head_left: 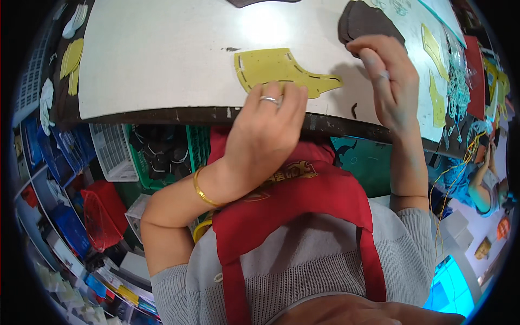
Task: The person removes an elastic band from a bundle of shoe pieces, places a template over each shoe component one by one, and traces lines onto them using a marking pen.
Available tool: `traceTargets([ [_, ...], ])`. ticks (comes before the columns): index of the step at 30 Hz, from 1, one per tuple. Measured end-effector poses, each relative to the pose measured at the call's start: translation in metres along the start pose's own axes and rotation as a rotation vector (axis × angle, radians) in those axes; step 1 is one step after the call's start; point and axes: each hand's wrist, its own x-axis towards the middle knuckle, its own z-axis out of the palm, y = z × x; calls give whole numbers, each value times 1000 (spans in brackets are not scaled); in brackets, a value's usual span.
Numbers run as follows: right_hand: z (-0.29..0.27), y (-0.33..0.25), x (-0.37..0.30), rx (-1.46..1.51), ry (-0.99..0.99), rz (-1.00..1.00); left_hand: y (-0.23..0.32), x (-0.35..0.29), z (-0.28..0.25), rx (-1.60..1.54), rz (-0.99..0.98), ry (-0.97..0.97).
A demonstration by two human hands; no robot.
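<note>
A flat yellow pattern template (276,65) with narrow slots along its edges lies near the front edge of the white tabletop. Bent fingers of my left hand (265,127) press on its near edge, the thumb hidden from sight. To the right, my right hand (392,81) is raised over the table, its thumb and forefinger brought together in a pinch. Whatever sits in that pinch cannot be made out. Just beyond it is a stack of dark brown cut pieces (371,24), partly covered by the fingers. A small dark curved sliver (354,111) lies between my hands.
Another dark piece (262,2) shows at the far edge. More yellow templates (433,51) lie at the right, beside tangled teal cord (459,81). Yellow pieces (71,59) and a white glove (46,103) are at the left. Crates (111,151) stand below the table; another person (483,184) is at right.
</note>
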Motion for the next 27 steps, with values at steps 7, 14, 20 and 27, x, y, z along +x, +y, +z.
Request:
traceTargets([
  [7,32,-58,52,508,-593,190,12,-9,18,80,-22,116],
  [14,76,-59,72,126,-601,-331,18,-10,14,18,-59,73],
  [20,64,-58,71,137,-372,-171,18,-10,22,5,-83,88],
  [27,42,-44,43,33,-451,-302,12,-9,21,-29,-33,125],
])
